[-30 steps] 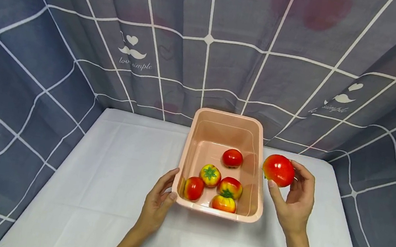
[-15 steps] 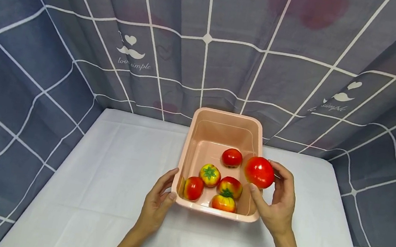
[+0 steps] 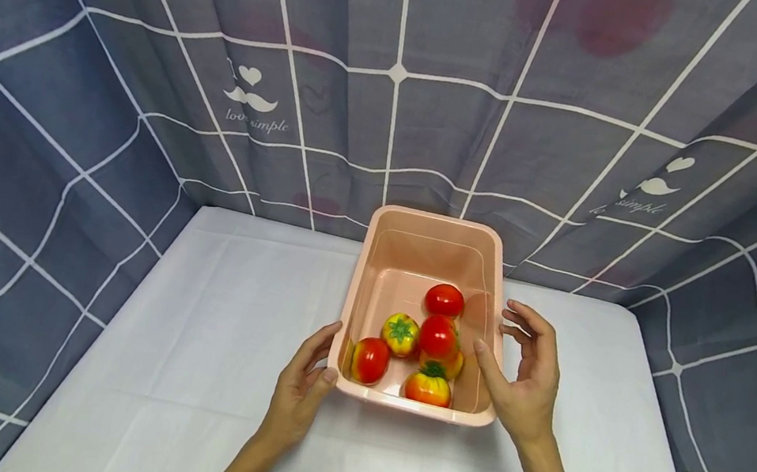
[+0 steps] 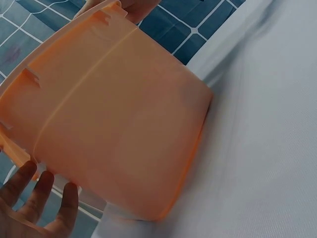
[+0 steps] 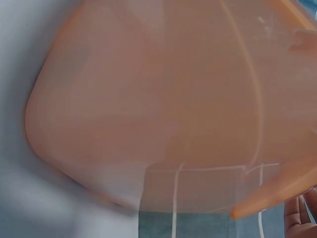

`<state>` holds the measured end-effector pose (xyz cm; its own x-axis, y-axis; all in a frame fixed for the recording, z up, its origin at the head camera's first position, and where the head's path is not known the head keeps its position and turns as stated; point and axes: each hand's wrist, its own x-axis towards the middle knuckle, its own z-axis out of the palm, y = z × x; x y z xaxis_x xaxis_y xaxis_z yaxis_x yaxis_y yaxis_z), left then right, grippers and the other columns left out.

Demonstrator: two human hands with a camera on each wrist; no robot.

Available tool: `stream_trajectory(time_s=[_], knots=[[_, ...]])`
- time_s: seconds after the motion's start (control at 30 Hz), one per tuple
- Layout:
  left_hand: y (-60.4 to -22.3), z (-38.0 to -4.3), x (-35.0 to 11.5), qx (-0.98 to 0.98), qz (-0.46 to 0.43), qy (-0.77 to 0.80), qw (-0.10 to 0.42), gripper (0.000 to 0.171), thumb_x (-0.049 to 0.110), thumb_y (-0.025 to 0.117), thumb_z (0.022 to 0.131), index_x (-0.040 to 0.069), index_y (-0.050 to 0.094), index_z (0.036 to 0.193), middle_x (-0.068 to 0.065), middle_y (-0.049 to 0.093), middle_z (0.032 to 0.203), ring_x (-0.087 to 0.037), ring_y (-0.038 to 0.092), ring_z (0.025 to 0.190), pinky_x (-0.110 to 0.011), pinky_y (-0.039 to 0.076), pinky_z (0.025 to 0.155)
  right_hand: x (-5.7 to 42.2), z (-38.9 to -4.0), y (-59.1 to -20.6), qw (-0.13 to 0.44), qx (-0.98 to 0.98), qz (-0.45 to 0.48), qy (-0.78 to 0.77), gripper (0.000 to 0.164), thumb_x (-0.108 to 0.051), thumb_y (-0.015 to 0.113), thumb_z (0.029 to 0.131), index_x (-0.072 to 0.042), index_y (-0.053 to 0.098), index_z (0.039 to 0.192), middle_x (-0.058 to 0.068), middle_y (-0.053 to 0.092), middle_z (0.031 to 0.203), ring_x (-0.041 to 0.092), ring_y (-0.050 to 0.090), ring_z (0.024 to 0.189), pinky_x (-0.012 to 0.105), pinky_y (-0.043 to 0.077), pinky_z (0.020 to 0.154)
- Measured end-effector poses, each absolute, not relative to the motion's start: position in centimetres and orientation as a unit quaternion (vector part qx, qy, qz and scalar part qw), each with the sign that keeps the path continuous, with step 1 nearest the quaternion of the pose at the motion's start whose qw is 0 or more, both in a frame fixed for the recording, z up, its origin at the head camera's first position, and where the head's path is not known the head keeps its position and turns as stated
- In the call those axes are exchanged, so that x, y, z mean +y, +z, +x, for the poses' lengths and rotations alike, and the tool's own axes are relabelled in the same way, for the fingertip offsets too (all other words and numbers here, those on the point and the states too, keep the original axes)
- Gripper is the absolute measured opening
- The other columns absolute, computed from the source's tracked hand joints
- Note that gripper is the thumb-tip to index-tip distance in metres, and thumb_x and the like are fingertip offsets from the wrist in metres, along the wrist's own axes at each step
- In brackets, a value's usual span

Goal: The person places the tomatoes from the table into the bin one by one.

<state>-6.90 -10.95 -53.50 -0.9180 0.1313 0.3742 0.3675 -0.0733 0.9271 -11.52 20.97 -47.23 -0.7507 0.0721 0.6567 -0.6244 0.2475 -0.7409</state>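
a red tomato (image 3: 439, 335) is sitting inside the pink tub (image 3: 434, 224), on top of the other tomatoes (image 3: 401, 334) near the tub's right wall. the right hand (image 3: 528, 371) is hovering just right of the tub, fingers spread and holding nothing, the nearer hand to the tomato. the left hand (image 3: 303, 382) is resting against the tub's near left corner, fingers straight. the tub's long side is running away from the person on a white tablecloth (image 3: 207, 341).

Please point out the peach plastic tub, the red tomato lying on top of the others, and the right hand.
Peach plastic tub (image 3: 434, 218): head view, on its far rim.
Red tomato on top of the others (image 3: 438, 335): head view, middle of its skin.
Right hand (image 3: 530, 383): head view, on the palm.
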Motion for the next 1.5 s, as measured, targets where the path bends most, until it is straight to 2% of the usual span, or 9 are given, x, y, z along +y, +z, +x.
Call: stream_trajectory(time_s=[0.37, 0.43, 0.63, 0.8, 1.0, 1.13, 1.23, 1.37, 1.5], knots=[[-53.3, -6.9, -11.0, -0.678, -0.176, -0.709, 0.076, 0.065, -0.009, 0.052, 0.106, 0.008, 0.037, 0.166, -0.013, 0.043, 0.169, -0.034, 0.053, 0.149, -0.025, 0.056, 0.114, 20.8, -11.5, -47.3, 0.303, -0.717, 0.19, 0.598, 0.078, 0.027, 0.077, 0.073, 0.016, 0.05, 0.145, 0.012, 0.061, 0.145, 0.031, 0.062, 0.13, 0.023, 0.056, 0.111], [-53.3, -6.9, -11.0, -0.678, -0.177, -0.709, 0.078, 0.065, -0.009, 0.052, 0.106, 0.008, 0.037, 0.166, -0.014, 0.043, 0.169, -0.033, 0.054, 0.149, -0.025, 0.056, 0.113, 20.8, -11.5, -47.3, 0.303, -0.718, 0.189, 0.598, 0.078, 0.027, 0.077, 0.073, 0.015, 0.051, 0.145, 0.012, 0.061, 0.145, 0.031, 0.062, 0.129, 0.023, 0.056, 0.111], [-53.2, -7.2, -10.9, -0.678, -0.175, -0.71, 0.075, 0.065, -0.008, 0.053, 0.105, 0.009, 0.038, 0.166, -0.012, 0.044, 0.169, -0.02, 0.055, 0.148, -0.024, 0.057, 0.112, 21.0, -11.2, -47.5, 0.306, -0.722, 0.176, 0.595, 0.076, 0.027, 0.078, 0.073, 0.014, 0.053, 0.144, 0.01, 0.063, 0.143, 0.031, 0.062, 0.128, 0.022, 0.056, 0.11], [-53.4, -7.4, -11.0, -0.677, -0.18, -0.71, 0.071, 0.064, -0.008, 0.052, 0.106, 0.008, 0.038, 0.166, -0.012, 0.045, 0.168, -0.022, 0.056, 0.147, -0.025, 0.058, 0.11, 21.3, -11.0, -47.8, 0.31, -0.717, 0.17, 0.601, 0.074, 0.028, 0.077, 0.073, 0.015, 0.053, 0.142, 0.011, 0.063, 0.142, 0.023, 0.063, 0.13, 0.022, 0.056, 0.109], [-53.4, -7.6, -11.3, -0.683, -0.192, -0.702, 0.068, 0.066, -0.01, 0.053, 0.105, 0.008, 0.037, 0.167, -0.023, 0.044, 0.166, -0.013, 0.057, 0.145, -0.026, 0.059, 0.11, 21.9, -10.6, -48.0, 0.32, -0.728, 0.16, 0.585, 0.067, 0.027, 0.074, 0.077, 0.016, 0.055, 0.14, 0.012, 0.065, 0.139, 0.019, 0.064, 0.129, 0.022, 0.056, 0.108], [-53.1, -7.8, -11.9, -0.713, -0.187, -0.673, 0.062, 0.067, -0.005, 0.055, 0.106, 0.013, 0.036, 0.168, -0.029, 0.05, 0.158, -0.016, 0.06, 0.14, -0.026, 0.058, 0.11, 22.8, -10.2, -48.6, 0.324, -0.747, 0.15, 0.561, 0.064, 0.028, 0.073, 0.078, 0.016, 0.057, 0.139, 0.016, 0.064, 0.137, 0.015, 0.063, 0.13, 0.02, 0.054, 0.108], [-53.0, -8.0, -12.7, -0.744, -0.172, -0.643, 0.053, 0.065, 0.001, 0.055, 0.109, 0.019, 0.036, 0.168, -0.023, 0.056, 0.155, -0.018, 0.061, 0.14, -0.024, 0.056, 0.11, 23.5, -9.8, -49.1, 0.324, -0.754, 0.143, 0.553, 0.063, 0.028, 0.072, 0.078, 0.016, 0.058, 0.138, 0.025, 0.063, 0.135, 0.014, 0.063, 0.129, 0.019, 0.054, 0.108], [-53.1, -8.3, -14.2, -0.793, -0.159, -0.586, 0.047, 0.056, 0.01, 0.052, 0.113, 0.023, 0.041, 0.166, -0.005, 0.059, 0.158, -0.014, 0.058, 0.145, -0.025, 0.054, 0.111, 24.5, -9.2, -49.7, 0.319, -0.774, 0.129, 0.531, 0.062, 0.024, 0.075, 0.078, 0.013, 0.06, 0.138, 0.028, 0.063, 0.132, 0.014, 0.062, 0.129, 0.017, 0.053, 0.107], [-53.2, -8.9, -16.2, -0.85, -0.154, -0.5, 0.057, 0.051, 0.02, 0.055, 0.114, 0.027, 0.045, 0.164, 0.003, 0.057, 0.16, -0.018, 0.054, 0.15, -0.039, 0.053, 0.116, 25.5, -8.6, -50.1, 0.294, -0.823, 0.094, 0.477, 0.061, 0.014, 0.08, 0.083, 0.003, 0.063, 0.141, 0.023, 0.067, 0.136, 0.007, 0.059, 0.131, 0.014, 0.047, 0.108]])
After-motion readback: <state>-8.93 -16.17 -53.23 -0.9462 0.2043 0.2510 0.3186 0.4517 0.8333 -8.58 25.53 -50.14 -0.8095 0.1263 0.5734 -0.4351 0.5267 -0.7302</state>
